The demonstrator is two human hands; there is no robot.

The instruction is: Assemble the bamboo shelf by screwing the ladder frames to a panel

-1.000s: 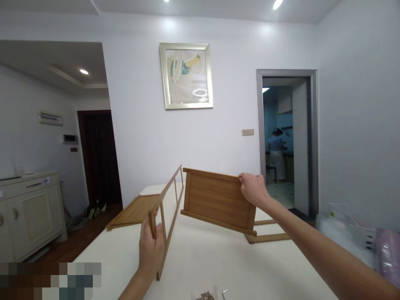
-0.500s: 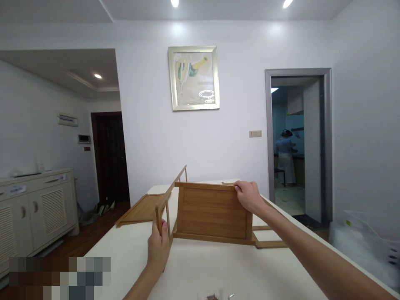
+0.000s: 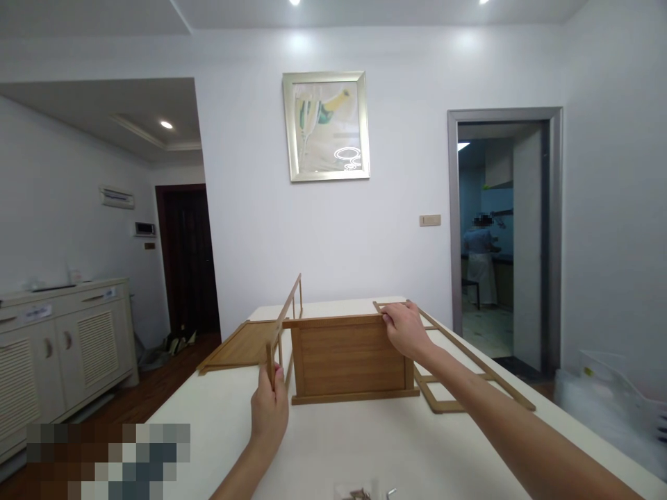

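My left hand (image 3: 269, 411) is wrapped round the near end of a slim wooden ladder-like frame (image 3: 292, 297), which stands on edge and runs away from me. A rectangular wooden shelf panel (image 3: 350, 357) stands upright on its long edge, its left end close to the frame; I cannot tell whether they are joined. The fingers of my right hand (image 3: 407, 329) pinch the panel's top edge near its right corner. Behind my right forearm a second wooden frame (image 3: 442, 408) lies flat, partly hidden. Another wooden panel (image 3: 242, 340) lies flat on the left.
All this is on a white table (image 3: 323, 444). At its near edge are a clear bag of screws (image 3: 359, 494) and a small hex key (image 3: 391, 494). A louvred cabinet (image 3: 96, 337) stands left; clear plastic wrapping (image 3: 588, 410) is at right. A person (image 3: 479, 253) stands beyond the doorway.
The panel has turned a little and its top edge sits slightly lower. The held frame looks narrower and my left hand is slightly further right. More of the flat right frame shows.
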